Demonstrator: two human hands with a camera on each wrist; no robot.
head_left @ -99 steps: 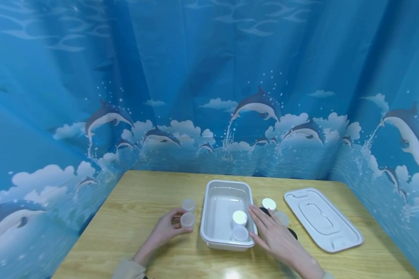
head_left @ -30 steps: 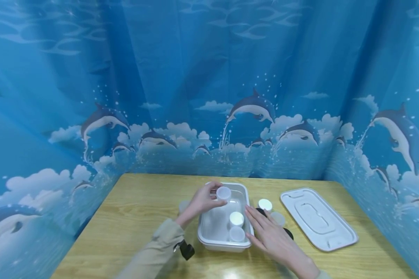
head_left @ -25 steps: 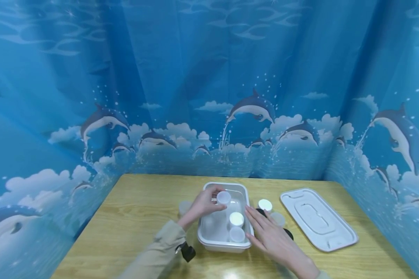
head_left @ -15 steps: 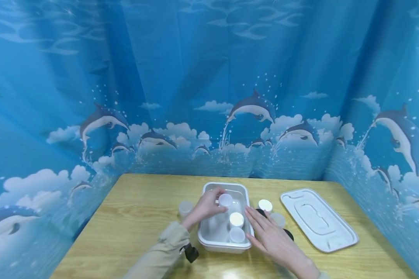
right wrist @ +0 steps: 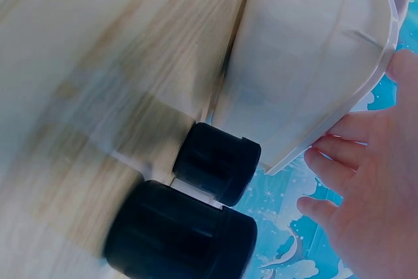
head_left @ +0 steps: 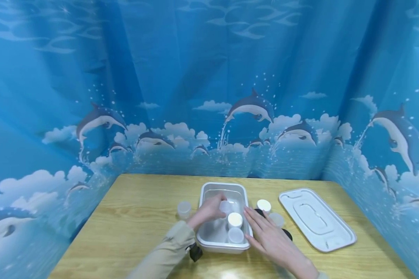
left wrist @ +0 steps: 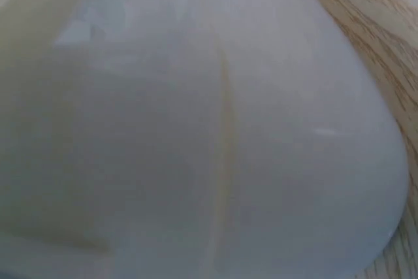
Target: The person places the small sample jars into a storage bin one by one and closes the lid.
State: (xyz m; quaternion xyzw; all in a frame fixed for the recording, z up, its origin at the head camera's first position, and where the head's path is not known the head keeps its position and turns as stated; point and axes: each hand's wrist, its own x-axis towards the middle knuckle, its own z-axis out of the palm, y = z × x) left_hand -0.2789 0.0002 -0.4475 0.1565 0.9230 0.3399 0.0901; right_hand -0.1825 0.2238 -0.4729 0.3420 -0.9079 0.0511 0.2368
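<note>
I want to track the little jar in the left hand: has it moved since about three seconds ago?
Yes. The small jar, held by the left hand, went from the table left of the white tray to inside it, behind the white-lidded jar.

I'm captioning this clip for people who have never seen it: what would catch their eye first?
The dolphin curtain walls in the whole scene behind a wooden table. At its middle a white tray holds small lidded cups; the left hand lowers another into it, the right hand rests on its rim. The tray's lid lies to the right.
</note>
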